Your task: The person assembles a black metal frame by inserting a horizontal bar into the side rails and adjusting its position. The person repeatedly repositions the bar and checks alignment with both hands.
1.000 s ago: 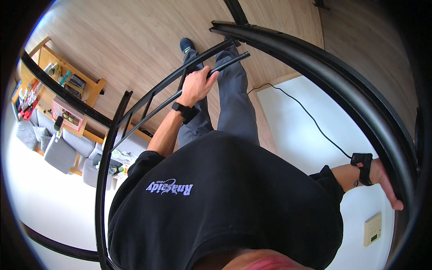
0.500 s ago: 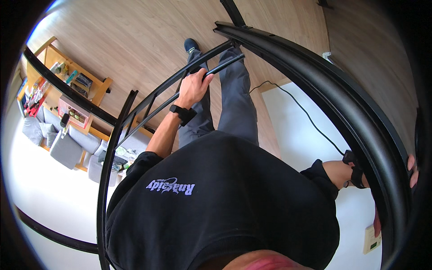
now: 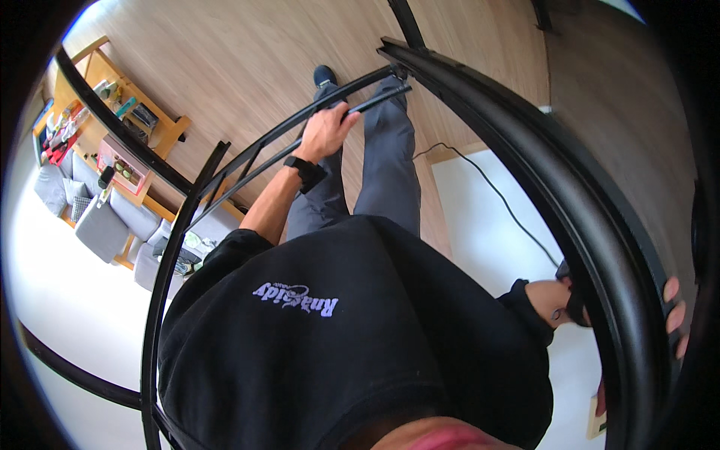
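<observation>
My left hand (image 3: 324,133) is closed around a thin black metal bar (image 3: 386,96), its fingers over the top. Just beyond runs a parallel black rail (image 3: 281,129) of the same metal frame, which meets a thick black beam (image 3: 517,142) near my right foot's leg. That beam curves down the right side. My right hand (image 3: 675,317) grips it from beneath; only several fingertips show at its outer edge, and the palm is hidden behind it. A thinner black post (image 3: 161,300) stands on my left side.
More black frame bars (image 3: 97,112) cross at the left. Behind them are a wooden table (image 3: 169,135) with various items and a grey sofa (image 3: 105,229). A black cable (image 3: 499,195) hangs in front of the white wall (image 3: 465,195), close to my right wrist. The floor (image 3: 225,67) is wood-patterned.
The thick beam and upper frame sit slightly further right at their far end, while the left post has shifted left. More of my right fingertips shows. Both hands keep their grip.
</observation>
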The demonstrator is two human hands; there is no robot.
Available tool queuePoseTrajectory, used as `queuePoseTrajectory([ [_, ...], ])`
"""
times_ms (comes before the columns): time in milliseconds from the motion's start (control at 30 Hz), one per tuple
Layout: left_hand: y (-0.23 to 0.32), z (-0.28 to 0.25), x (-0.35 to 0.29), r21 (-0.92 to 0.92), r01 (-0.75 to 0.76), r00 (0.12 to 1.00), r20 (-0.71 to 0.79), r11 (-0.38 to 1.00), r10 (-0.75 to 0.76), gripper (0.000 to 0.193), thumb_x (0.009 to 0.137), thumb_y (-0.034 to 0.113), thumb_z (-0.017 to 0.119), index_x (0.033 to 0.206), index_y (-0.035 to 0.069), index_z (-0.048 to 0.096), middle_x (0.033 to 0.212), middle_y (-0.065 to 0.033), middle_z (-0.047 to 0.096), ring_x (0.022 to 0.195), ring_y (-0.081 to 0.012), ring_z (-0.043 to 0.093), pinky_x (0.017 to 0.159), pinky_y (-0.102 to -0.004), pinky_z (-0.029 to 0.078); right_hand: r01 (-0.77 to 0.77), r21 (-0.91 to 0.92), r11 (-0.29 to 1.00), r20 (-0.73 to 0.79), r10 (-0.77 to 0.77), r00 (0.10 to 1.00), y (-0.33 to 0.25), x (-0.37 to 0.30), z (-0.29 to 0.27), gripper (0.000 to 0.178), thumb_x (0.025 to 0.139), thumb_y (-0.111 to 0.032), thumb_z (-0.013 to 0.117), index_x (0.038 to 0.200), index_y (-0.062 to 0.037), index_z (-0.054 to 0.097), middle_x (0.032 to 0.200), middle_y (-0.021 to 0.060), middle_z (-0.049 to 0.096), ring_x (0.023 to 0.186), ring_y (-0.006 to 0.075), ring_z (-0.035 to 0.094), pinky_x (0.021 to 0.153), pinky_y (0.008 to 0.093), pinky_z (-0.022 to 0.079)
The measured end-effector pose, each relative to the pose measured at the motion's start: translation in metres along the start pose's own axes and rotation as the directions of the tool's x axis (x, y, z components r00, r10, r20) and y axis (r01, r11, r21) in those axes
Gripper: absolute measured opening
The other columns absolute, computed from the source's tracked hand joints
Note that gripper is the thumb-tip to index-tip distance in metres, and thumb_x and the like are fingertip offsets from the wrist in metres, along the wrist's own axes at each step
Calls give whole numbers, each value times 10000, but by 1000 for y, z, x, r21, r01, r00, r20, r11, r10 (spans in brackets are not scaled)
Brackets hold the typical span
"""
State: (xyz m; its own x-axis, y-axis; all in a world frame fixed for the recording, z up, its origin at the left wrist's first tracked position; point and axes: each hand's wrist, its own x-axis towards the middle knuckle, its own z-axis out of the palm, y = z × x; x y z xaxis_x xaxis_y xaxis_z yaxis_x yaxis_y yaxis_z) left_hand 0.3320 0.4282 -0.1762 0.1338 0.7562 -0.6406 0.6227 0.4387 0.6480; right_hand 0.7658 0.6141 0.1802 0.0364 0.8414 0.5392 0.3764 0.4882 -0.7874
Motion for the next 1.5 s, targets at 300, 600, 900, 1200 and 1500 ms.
queuePoseTrajectory([
  [300,8,-5,4,-2,8,999,49,1000,-8,383,1087,389,546,1032,21,633,813,-246,655,803,-457,650,721,-516,499,8,8,1000,-11,-8,1000,-3,-1,1,995,824,-794,624,1572,-163,439,1528,185,504,1390,403,509,1173,641,367],
  [600,10,-4,4,10,3,999,49,1000,-4,374,1087,379,553,1031,15,618,815,-256,642,802,-458,643,716,-513,492,19,28,999,-9,-19,1000,-5,-5,6,1012,815,-798,641,1578,-167,428,1533,183,499,1401,397,495,1184,640,349],
  [900,8,5,11,23,-25,997,75,999,23,397,1101,395,530,1032,11,598,815,-260,645,815,-458,648,730,-516,496,9,23,1000,24,-10,1000,-16,-6,9,1031,805,-802,659,1583,-171,418,1538,180,493,1412,391,482,1195,638,332],
  [1200,8,11,19,3,-12,998,59,1000,12,427,1095,424,533,1074,10,635,861,-264,690,846,-457,678,751,-517,529,10,27,1000,39,-11,999,-20,-1,10,1050,796,-806,677,1589,-175,408,1543,178,487,1424,385,468,1206,636,315],
  [1500,10,10,20,-26,9,995,100,1000,-6,426,1083,434,542,1071,17,632,827,-266,694,825,-470,681,744,-546,525,3,67,998,90,-9,996,-21,2,20,1069,786,-810,695,1595,-178,397,1548,176,482,1435,379,454,1218,635,297],
])
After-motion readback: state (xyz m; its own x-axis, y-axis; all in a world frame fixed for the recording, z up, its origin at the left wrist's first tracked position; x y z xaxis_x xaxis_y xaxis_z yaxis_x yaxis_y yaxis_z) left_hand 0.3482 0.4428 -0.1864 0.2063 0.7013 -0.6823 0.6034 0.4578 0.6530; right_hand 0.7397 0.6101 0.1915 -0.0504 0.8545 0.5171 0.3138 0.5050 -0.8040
